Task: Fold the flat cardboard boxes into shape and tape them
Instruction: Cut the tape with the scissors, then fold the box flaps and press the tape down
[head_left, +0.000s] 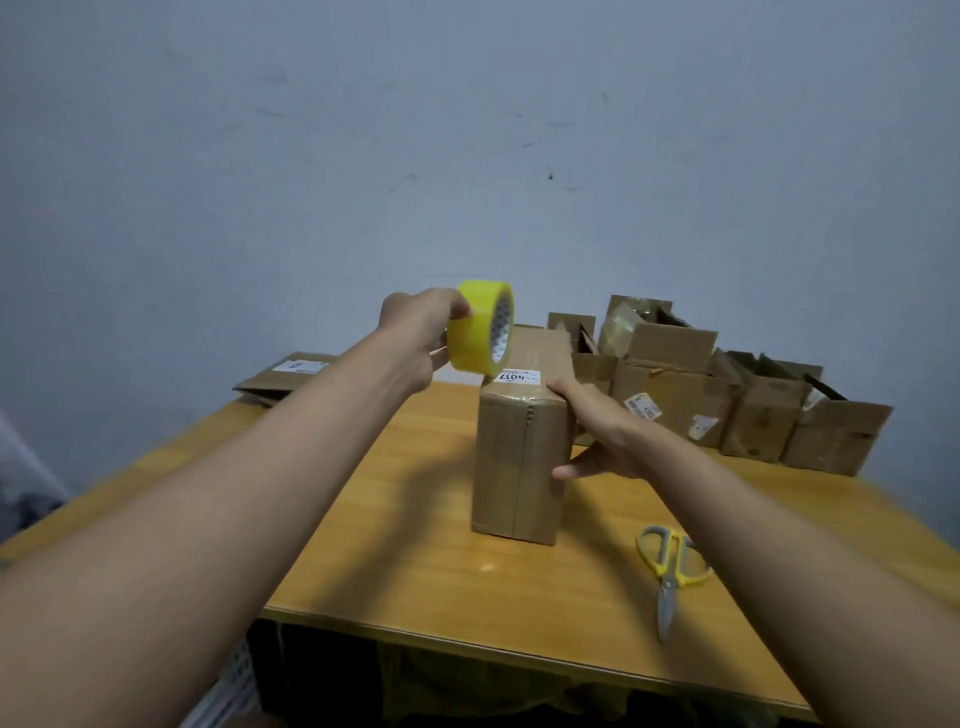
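A folded brown cardboard box (519, 457) stands in the middle of the wooden table (415, 545), with a white label on its top. My right hand (592, 431) holds its right side, fingers on the top edge and thumb on the near face. My left hand (421, 332) grips a yellow roll of tape (480, 327) just above the box's top left edge. A strip of clear tape seems to run over the box's top front edge.
Yellow-handled scissors (670, 571) lie at the table's front right. Several assembled open boxes (727, 400) stand along the back right. Flat cardboard boxes (291, 376) lie at the back left. A pale wall rises behind the table.
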